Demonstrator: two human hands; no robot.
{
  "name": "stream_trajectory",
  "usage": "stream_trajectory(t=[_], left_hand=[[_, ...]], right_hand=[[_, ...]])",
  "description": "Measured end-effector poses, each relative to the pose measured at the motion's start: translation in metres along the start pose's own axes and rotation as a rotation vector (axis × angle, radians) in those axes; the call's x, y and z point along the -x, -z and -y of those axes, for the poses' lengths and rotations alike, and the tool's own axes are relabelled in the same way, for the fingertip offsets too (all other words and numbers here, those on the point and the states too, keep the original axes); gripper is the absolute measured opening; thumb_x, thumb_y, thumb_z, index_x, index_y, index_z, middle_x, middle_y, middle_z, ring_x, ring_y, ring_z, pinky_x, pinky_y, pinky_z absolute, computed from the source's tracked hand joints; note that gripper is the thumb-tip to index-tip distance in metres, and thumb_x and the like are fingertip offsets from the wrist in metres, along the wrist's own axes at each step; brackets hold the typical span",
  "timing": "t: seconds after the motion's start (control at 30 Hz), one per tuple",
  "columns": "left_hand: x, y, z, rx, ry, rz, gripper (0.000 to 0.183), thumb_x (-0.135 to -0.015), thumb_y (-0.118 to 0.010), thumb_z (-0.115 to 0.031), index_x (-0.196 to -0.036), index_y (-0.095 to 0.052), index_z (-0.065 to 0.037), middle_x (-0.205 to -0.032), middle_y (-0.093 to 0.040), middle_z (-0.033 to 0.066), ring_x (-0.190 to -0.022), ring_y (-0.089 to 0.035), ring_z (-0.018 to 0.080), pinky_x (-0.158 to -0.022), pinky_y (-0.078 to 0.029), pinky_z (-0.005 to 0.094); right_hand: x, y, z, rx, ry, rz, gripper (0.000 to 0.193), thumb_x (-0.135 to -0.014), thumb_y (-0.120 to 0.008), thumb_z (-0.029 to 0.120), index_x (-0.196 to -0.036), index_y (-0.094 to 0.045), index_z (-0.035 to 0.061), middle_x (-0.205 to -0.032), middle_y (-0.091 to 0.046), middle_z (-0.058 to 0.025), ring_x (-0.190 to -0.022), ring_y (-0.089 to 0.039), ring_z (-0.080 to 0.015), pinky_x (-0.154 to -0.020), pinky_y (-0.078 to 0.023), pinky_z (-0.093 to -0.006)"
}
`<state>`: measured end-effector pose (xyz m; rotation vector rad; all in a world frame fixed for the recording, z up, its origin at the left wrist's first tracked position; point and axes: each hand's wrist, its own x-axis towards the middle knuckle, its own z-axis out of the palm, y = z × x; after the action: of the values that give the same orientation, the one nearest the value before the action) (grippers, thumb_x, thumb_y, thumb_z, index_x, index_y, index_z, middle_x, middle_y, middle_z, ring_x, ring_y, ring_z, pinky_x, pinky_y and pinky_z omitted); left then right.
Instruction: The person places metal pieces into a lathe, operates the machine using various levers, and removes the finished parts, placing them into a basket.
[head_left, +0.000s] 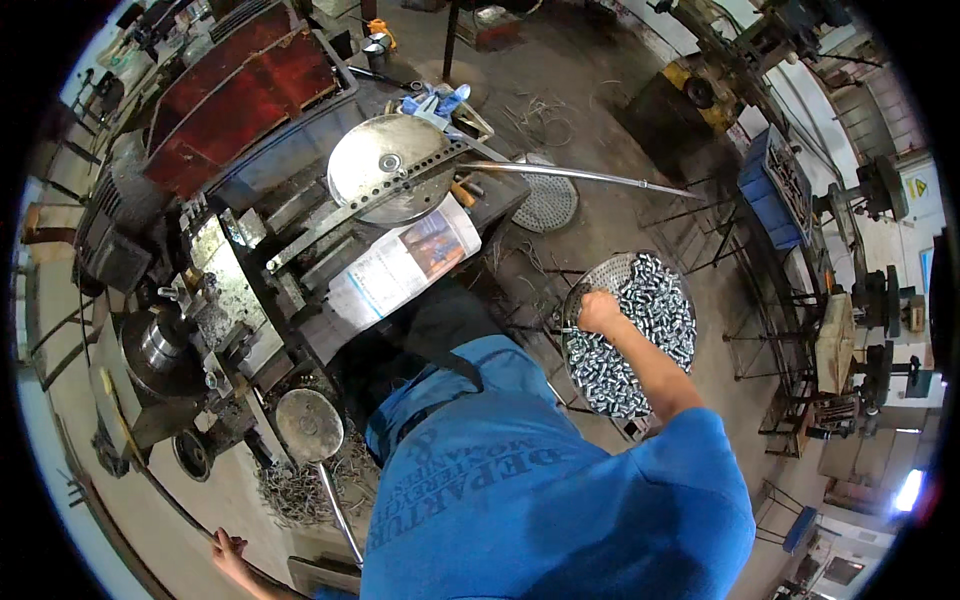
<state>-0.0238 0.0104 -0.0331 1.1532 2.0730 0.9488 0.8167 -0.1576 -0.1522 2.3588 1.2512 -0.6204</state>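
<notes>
The small shiny metal parts (650, 335) lie in a heap in a round perforated basket (604, 274) to the person's right, filling most of it and leaving some of its holed surface bare at the far left side. The right hand (599, 311) is over that basket's left part, fingers curled in; whether they pinch a part cannot be told. The left hand (228, 548) is far off at the near left, fingers partly bent, beside a long dark rod (180, 508); it is unclear whether they touch. Beyond the basket, a second round perforated tray (546, 197) sits with its holed surface showing. On the far right, a blue crate (770, 200) holds grey pieces too small to make out. At the far left, a blue-grey bin (275, 172) stands against red sloping panels (240, 110), and a small metal cup (377, 46) is beyond them to the right.
</notes>
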Motion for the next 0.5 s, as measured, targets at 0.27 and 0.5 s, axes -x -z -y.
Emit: stream_trajectory(t=[0.27, 0.5], left_hand=[[-0.004, 0.003, 0.005, -0.013, -0.020, 0.025, 0.039, -0.083, -0.064, -0.034, -0.095, -0.057, 0.003, -0.058, -0.052, 0.0053, -0.049, -0.053, 0.0121, -0.044, -0.046, 0.0237], [0.002, 0.004, -0.007, -0.735, -0.238, -0.069, 0.040, -0.084, -0.063, -0.032, -0.100, -0.057, 0.005, -0.069, -0.060, 0.0109, -0.062, -0.059, 0.0198, -0.057, -0.049, 0.0319]], right_hand=[[-0.005, -0.002, -0.007, 0.034, 0.173, 0.121, 0.034, -0.067, -0.056, 0.027, -0.087, -0.066, 0.0014, -0.099, -0.063, -0.0190, -0.095, -0.060, -0.0318, -0.086, -0.047, -0.0369], [0.008, 0.023, -0.008, -0.218, -0.123, -0.128, 0.024, -0.064, -0.061, 0.022, -0.077, -0.067, 0.0034, -0.092, -0.064, -0.0195, -0.094, -0.060, -0.0328, -0.079, -0.050, -0.0355]])
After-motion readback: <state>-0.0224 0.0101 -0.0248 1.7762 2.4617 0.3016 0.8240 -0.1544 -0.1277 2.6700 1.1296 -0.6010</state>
